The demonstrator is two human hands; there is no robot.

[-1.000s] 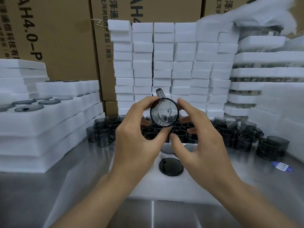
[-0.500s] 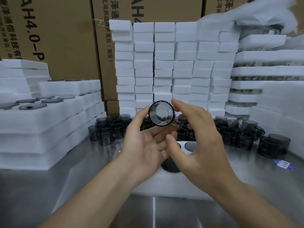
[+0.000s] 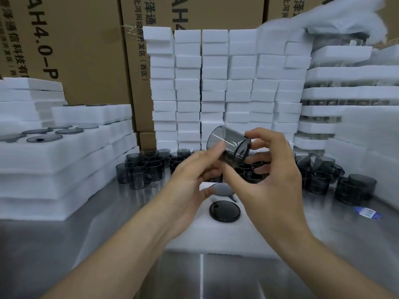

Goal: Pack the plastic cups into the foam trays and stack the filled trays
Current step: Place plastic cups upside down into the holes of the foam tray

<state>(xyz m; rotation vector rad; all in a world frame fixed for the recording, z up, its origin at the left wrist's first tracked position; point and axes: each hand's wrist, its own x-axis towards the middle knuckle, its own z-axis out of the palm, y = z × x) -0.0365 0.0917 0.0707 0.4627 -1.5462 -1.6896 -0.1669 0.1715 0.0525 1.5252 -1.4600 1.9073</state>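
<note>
A smoky grey plastic cup [image 3: 230, 147] lies tilted on its side in the air above the table, held between both hands. My left hand [image 3: 192, 184] touches its rim and lower side with thumb and fingertips. My right hand [image 3: 272, 175] curls round its closed end from the right. Below them a white foam tray [image 3: 216, 234] lies on the steel table with one cup seated in it, dark base up [image 3: 224, 211], and a second [image 3: 222, 188] partly hidden behind my hands. Several loose grey cups [image 3: 146, 167] stand at the back of the table.
More loose cups [image 3: 356, 188] crowd the right side. Filled foam trays [image 3: 54, 156] are stacked at the left, and others [image 3: 345, 91] at the right. A wall of white foam blocks [image 3: 216, 83] and cardboard boxes [image 3: 86, 50] closes the back. A blue label [image 3: 368, 212] lies on the table.
The cup has turned from facing me with its round end to lying sideways, and moved slightly right. My right hand's fingers have wrapped round its closed end.
</note>
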